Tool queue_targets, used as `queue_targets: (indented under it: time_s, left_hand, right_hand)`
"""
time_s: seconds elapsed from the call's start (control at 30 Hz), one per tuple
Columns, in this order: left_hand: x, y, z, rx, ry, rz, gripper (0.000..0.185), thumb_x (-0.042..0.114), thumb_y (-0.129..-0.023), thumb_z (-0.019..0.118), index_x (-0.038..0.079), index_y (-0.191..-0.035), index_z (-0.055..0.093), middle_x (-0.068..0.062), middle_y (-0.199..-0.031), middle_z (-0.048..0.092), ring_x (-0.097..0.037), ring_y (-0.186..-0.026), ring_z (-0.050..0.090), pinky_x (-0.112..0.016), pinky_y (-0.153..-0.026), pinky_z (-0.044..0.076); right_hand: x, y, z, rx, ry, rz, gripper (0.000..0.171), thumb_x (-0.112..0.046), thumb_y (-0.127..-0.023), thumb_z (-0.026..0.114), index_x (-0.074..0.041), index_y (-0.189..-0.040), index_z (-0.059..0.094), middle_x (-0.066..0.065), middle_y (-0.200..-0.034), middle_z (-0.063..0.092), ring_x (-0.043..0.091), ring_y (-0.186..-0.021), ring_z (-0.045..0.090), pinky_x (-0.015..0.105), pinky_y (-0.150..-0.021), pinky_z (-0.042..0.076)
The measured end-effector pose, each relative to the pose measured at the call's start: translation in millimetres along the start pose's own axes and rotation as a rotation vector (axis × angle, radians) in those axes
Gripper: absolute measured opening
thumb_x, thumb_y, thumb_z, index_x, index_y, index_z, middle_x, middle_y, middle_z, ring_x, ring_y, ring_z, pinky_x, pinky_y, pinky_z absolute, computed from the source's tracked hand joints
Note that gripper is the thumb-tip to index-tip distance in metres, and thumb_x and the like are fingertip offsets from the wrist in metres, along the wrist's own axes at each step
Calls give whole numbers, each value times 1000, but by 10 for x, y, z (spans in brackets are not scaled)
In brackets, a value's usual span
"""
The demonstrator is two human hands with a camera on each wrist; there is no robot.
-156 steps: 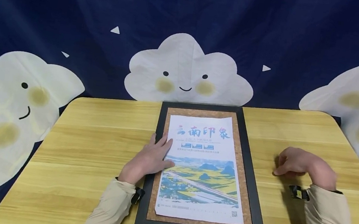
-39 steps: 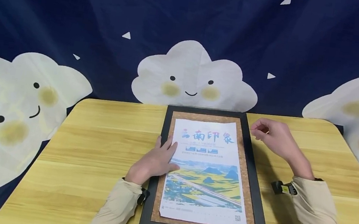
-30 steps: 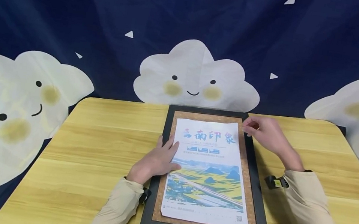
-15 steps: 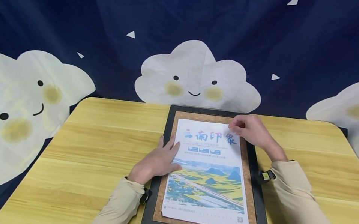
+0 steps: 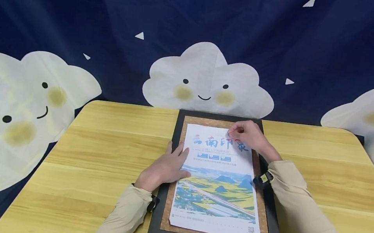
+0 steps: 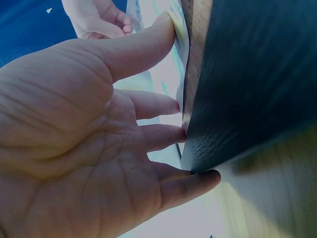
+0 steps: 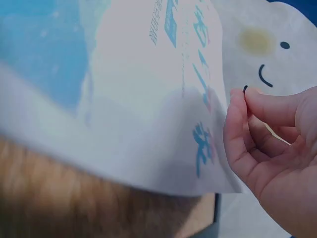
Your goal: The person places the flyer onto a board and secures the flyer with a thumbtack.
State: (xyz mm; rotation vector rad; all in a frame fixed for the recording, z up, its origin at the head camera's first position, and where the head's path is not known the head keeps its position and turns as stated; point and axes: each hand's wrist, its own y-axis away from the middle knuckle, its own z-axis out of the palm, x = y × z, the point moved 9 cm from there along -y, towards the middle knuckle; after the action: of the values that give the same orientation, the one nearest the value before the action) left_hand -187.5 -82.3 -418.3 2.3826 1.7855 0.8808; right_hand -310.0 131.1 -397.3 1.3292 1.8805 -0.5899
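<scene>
A printed poster (image 5: 216, 191) with blue lettering and a landscape picture lies on a cork board (image 5: 263, 225) with a black frame. My left hand (image 5: 166, 167) rests with fingers spread over the poster's left edge; its fingertips touch the sheet and frame in the left wrist view. Above the poster's top edge, right of its middle, my right hand (image 5: 246, 135) pinches a tiny dark thing (image 7: 245, 89) between thumb and forefinger. Its kind is too small to tell, and the fingers hide most of it. In the right wrist view the poster's near edge curls up from the cork.
The board lies on a light wooden table (image 5: 112, 142), reaching close to its back edge. Behind stands a dark blue cloth (image 5: 115, 12) printed with smiling clouds. Each wrist wears a small black camera strap (image 5: 263, 179).
From the table right of the board, my right hand has moved up and left, across the frame, to the poster's top edge. My left hand keeps its place on the poster's left edge.
</scene>
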Motion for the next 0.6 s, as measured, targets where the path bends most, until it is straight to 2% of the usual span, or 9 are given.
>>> queue_targets:
  time_s: [0.13, 0.27, 0.5, 0.6]
  left_hand:
    - [-2, 6, 2, 0, 14, -1, 75, 33, -104, 65, 4, -163, 29, -16, -173, 7, -45, -156, -4, -50, -106, 48]
    - [-1, 9, 0, 4, 12, -1, 75, 32, -103, 65, 4, -163, 29, -16, -173, 7, -45, -156, -4, -50, -104, 49]
    - [4, 2, 5, 3, -4, -1, 75, 33, -104, 65, 5, -163, 29, -16, -173, 8, -46, -156, -3, -51, -107, 47]
    - [-2, 1, 5, 0, -3, -5, 75, 33, -104, 65, 5, -164, 29, -16, -173, 7, -45, -156, -3, -51, -106, 47]
  right_hand:
    - [92, -62, 84, -41, -82, 83, 12, -1, -102, 63, 6, -105, 73, 13, -92, 72, 21, -80, 66, 25, -70, 55]
    - [180, -109, 127, -59, -116, 142, 14, -3, -103, 62, 4, -107, 74, 11, -92, 72, 22, -81, 63, 25, -70, 54]
    - [296, -148, 127, -42, -177, 221, 16, -6, -101, 67, 4, -110, 76, 9, -95, 74, 21, -79, 62, 25, -69, 52]
    - [319, -176, 148, -48, -167, 246, 17, -6, -100, 68, 3, -111, 77, 7, -92, 74, 20, -77, 62, 25, -68, 51]
